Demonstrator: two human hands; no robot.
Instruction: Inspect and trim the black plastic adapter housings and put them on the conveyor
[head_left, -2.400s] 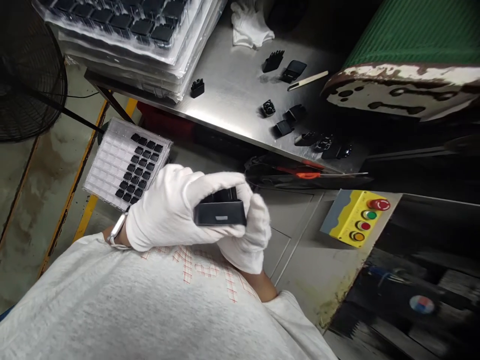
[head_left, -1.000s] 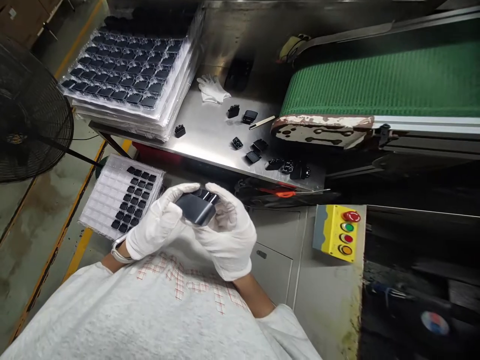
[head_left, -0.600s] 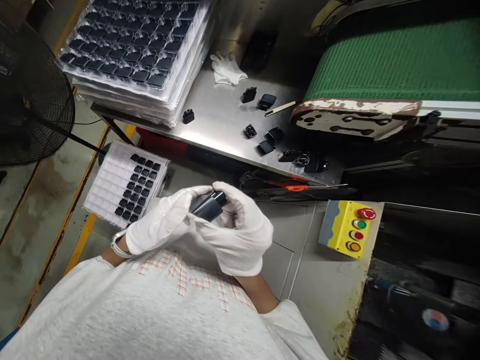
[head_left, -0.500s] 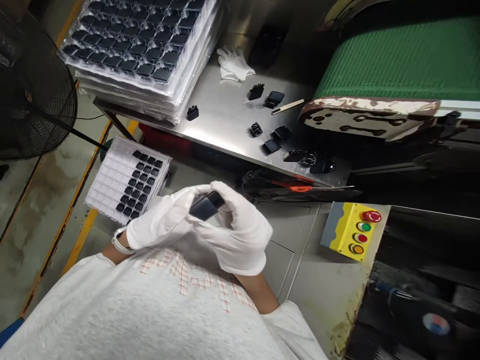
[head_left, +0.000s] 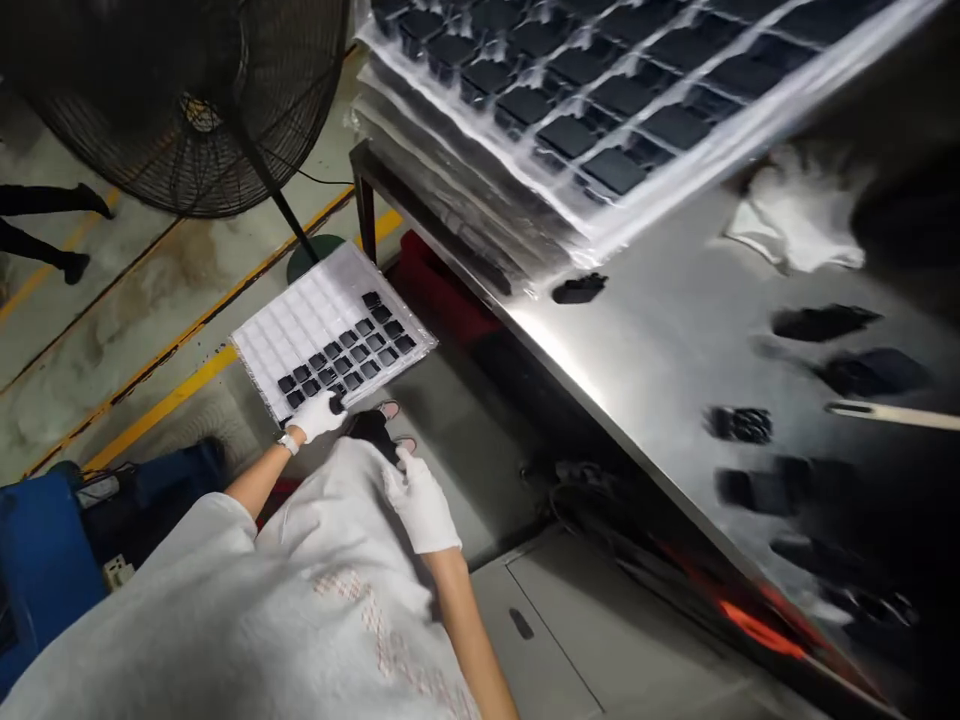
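A steel table (head_left: 645, 370), smooth and straight-edged, catches a bright glare; on it sits a stack of trays (head_left: 457, 170) in crinkled, glossy clear plastic. Farther off is a fan (head_left: 201, 112) with a round cage of thin wire. A lower tray (head_left: 281, 312) is flat, rectangular and pale. The right hand (head_left: 424, 505), in matte white cloth, has curled fingers; whether they hold anything I cannot tell. The left hand (head_left: 316, 415), gloved alike, pinches a small black block (head_left: 337, 403) at the lower tray's near edge, beside rows of squarish dark pieces (head_left: 360, 353).
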